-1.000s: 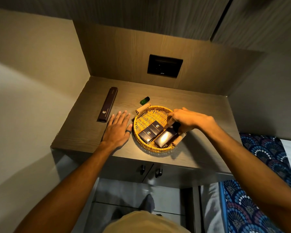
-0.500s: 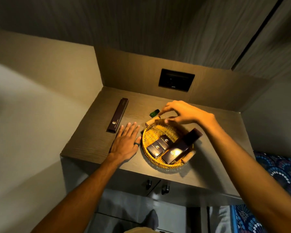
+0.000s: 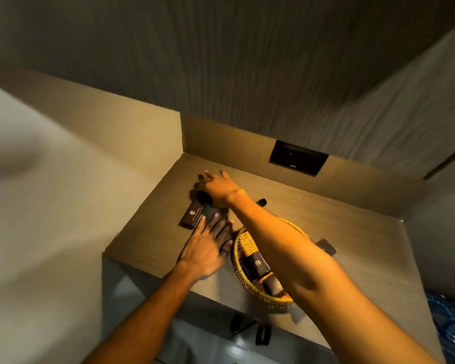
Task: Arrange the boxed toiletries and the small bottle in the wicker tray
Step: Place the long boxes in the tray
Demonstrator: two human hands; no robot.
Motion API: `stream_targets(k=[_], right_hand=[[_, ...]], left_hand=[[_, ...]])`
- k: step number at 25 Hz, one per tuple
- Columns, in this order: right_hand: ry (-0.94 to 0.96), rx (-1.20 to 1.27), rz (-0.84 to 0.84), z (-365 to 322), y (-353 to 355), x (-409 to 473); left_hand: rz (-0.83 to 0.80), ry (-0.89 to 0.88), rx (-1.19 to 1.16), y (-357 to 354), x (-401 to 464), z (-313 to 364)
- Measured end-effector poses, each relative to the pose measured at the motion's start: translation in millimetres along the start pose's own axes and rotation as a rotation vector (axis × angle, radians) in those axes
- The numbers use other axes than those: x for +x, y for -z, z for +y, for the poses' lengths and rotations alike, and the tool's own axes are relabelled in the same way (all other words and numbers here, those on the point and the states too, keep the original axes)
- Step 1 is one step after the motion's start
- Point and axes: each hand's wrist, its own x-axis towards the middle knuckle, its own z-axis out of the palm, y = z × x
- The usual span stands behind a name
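1. Right hand (image 3: 217,189): reaches across the left forearm to the far end of the long dark box (image 3: 195,214), which lies flat on the worktop (image 3: 352,232). Its fingers (image 3: 208,176) curl down over that end; whether they actually clamp the box cannot be told.
2. Left hand (image 3: 208,248): palm down on the worktop, fingers spread, fingertips overlapping the near end of the long box, just beside the wicker tray (image 3: 238,248).
3. Wicker tray: holds a small dark box (image 3: 258,264) with a gold emblem; the right forearm hides most of the tray.
4. Small green bottle (image 3: 261,202): lies on the worktop behind the tray, outside it.
5. Another dark box (image 3: 326,246) juts out past the tray's right rim.
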Motion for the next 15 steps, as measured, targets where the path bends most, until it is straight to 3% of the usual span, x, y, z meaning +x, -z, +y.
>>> stream_targets(k=[5, 10, 12, 15], right_hand=[[-0.039, -0.019, 0.212, 22, 20, -24], [-0.015, 0.184, 0.455, 89, 37, -136], [0.03, 0.28, 0.442, 110, 23, -186], [-0.039, 0.34, 0.292, 119, -11, -231]], left_hand=[[0.025, 0.026, -0.056, -1, 1, 0], [0.031, -0.002, -0.033, -1, -3, -3], [0.038, -0.01, -0.061, -2, -3, -4], [0.012, -0.007, -0.062, -4, -1, -3]])
